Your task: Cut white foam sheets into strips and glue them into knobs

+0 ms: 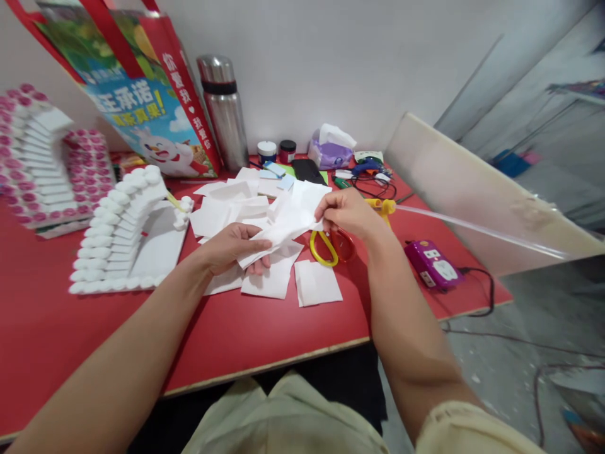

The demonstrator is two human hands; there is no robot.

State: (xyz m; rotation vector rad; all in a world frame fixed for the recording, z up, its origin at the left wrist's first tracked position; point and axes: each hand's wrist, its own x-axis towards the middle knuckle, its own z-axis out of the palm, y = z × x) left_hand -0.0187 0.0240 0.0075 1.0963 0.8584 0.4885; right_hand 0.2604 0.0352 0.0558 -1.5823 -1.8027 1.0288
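A sheet of white tissue paper (286, 228) is stretched between my two hands above the table. My left hand (236, 249) grips its lower left end, thumb on top and fingers beneath. At the upper right end, my right hand (344, 211) pinches it between thumb and fingers. Below lies a spread of loose white tissue pieces (217, 214), with a folded tissue square (319, 284) nearer me. Scissors with a yellow handle loop (326, 261) and a red loop beside it lie under my right hand; their blades are hidden. A yellow glue gun (387, 207) with a long clear stick sits past my right wrist.
To the left stand a white stair-like model (116, 236) and a pink-dotted one (28, 183). Behind are a printed bag (161, 120), a steel flask (224, 116), small jars and a purple tissue pack (331, 154). A purple power socket (432, 265) with a cable lies right.
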